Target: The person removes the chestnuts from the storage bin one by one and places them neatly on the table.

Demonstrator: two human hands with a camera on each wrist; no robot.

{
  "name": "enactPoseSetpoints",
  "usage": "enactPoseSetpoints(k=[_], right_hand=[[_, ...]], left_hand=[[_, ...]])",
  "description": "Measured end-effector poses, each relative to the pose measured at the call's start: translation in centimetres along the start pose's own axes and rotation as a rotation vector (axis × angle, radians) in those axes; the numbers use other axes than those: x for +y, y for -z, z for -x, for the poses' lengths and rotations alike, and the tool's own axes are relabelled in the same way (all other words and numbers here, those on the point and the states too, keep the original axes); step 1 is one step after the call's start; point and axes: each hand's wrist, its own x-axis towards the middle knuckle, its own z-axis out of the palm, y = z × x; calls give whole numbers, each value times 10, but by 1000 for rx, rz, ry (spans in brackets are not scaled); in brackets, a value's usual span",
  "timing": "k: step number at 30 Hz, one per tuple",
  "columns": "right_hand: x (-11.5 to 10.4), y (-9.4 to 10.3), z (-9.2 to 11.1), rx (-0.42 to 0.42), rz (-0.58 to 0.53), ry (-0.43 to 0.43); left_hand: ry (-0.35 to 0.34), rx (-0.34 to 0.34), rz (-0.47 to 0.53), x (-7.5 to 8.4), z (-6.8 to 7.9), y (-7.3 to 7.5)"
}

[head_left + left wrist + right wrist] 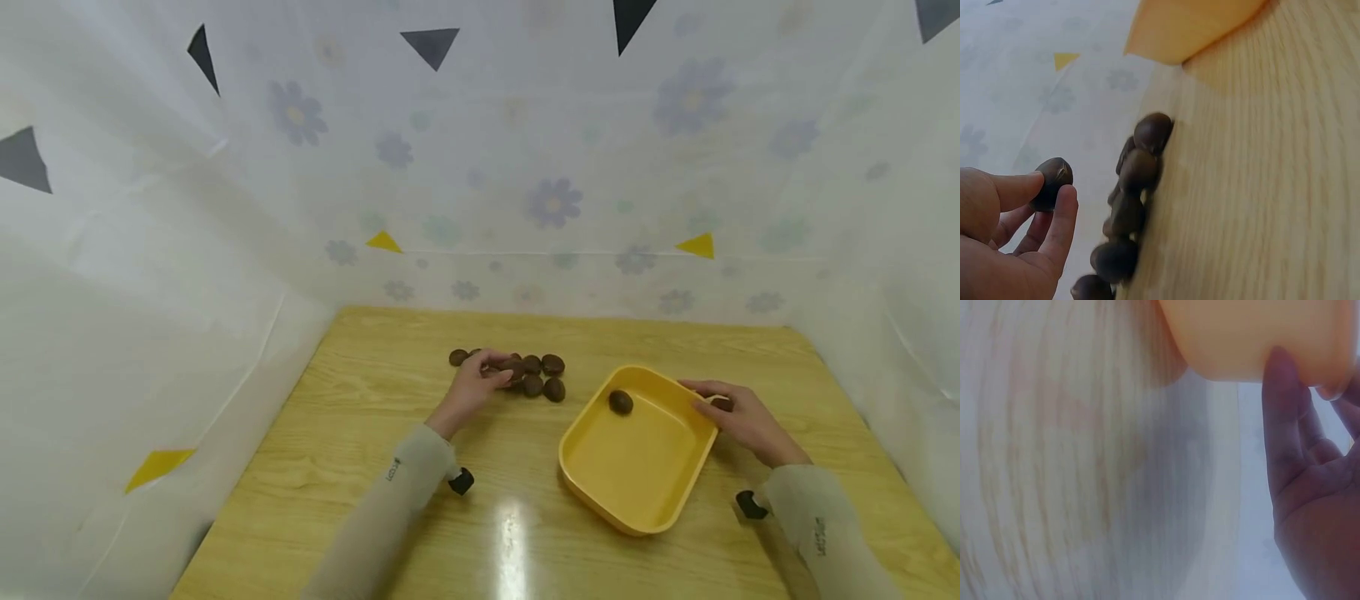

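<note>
In the head view my left hand [477,385] is above a cluster of dark brown chestnuts on the table. It pinches one chestnut [1054,182] between thumb and fingertips, held off the table in the left wrist view. Close to it lie several other chestnuts [553,389]. To the right, a yellow tray [678,510] has one chestnut [620,402] inside, near its far left corner. My right hand [750,421] grips the tray's right rim, thumb and fingers on either side of the wall. A small dark brown thing [722,403] shows beside that hand, partly hidden.
The wooden table [360,392] is enclosed by white patterned sheeting [480,167] at the back and both sides. A black wrist device [461,481] sits at the left cuff and another black device [752,504] at the right cuff.
</note>
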Motion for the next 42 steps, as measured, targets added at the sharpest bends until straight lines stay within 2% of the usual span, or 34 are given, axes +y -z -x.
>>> enactPoseSetpoints(k=[8, 14, 20, 24, 33, 38, 42], right_hand=[[-2, 2, 4, 1, 25, -17], [-2, -1, 2, 0, 8, -17], [-3, -1, 1, 14, 37, -22], [-3, 1, 1, 2, 37, -35], [0, -1, -1, 3, 19, -26], [-1, -2, -1, 0, 13, -24], [-2, -3, 0, 2, 6, -15]], left_hand=[[40, 67, -80, -11, 6, 25], [34, 124, -146, -10, 8, 41], [24, 168, -133, -15, 8, 53], [49, 192, -128, -20, 9, 57], [108, 245, -206, -29, 7, 64], [152, 255, -213, -33, 5, 64], [152, 271, -222, -36, 4, 62]])
